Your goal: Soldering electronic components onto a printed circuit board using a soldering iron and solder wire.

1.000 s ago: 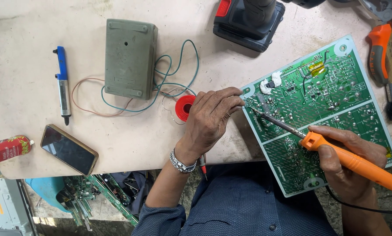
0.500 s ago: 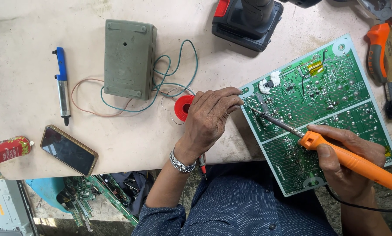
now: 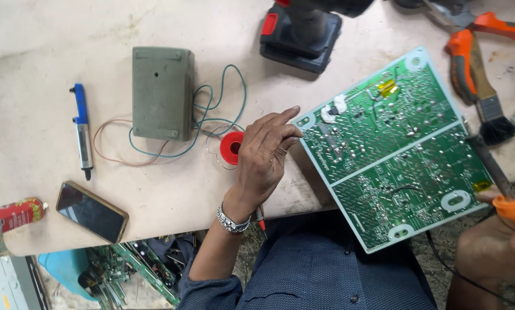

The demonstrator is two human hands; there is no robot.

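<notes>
Right hand (image 3: 492,247) is gripping the orange soldering iron (image 3: 512,206), fingers wrapped round its handle, tip off the green circuit board (image 3: 392,146). Left hand (image 3: 266,155) is hovering at the board's left edge, fingers spread, holding nothing. Board is overhanging the counter (image 3: 33,69): unsteadied, it could slip or tip.

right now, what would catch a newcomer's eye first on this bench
The big green circuit board stands out first, lying tilted at the right over the table's front edge. The left hand hovers by its left corner, beside a red solder spool, while the right hand grips an orange-handled soldering iron at the board's right edge. Left of centre sits a grey-green box trailing green wires.
</notes>
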